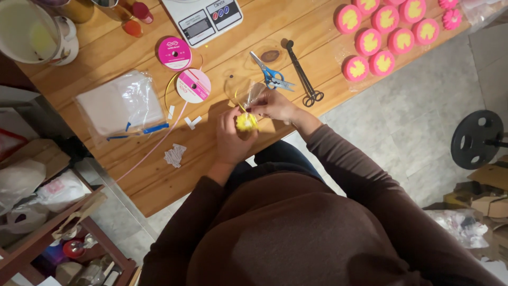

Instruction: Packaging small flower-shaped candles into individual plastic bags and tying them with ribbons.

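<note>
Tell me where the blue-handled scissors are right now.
The blue-handled scissors lie on the wooden table, just beyond the right hand, left of the black long-handled scissors.

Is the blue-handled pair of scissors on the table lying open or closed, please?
Open: the blue-handled scissors lie flat on the wooden table, blades spread apart in a V.

Ten pink-and-yellow rounds lie at the counter's far corner, plus two pink flower pieces. Two ribbon spools, two scissors, one scale, one bag stack, one yellow piece between two hands.
</note>
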